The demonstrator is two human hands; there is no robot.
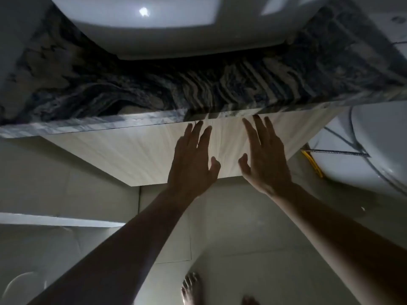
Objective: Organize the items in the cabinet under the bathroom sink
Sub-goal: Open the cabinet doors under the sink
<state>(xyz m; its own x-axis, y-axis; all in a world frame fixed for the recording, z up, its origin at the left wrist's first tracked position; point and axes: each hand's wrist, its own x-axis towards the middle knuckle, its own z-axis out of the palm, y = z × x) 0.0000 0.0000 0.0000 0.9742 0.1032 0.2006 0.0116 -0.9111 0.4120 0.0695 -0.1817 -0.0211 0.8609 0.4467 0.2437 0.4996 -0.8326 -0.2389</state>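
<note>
I look down at a pale wood-grain cabinet front [123,155] under a dark veined marble counter [154,93] with a white sink basin [141,20] set in it. The doors are closed, so nothing inside shows. My left hand [193,159] and my right hand [264,155] are stretched out side by side against the upper middle of the cabinet front, fingers spread, holding nothing. Their fingertips reach just under the counter's edge.
A white toilet [378,150] stands at the right, with a yellow-handled object [312,161] and a metal hose [337,152] beside it. Grey floor tiles [242,227] lie below. My bare feet [191,287] show at the bottom. A white ledge [55,219] sits at the left.
</note>
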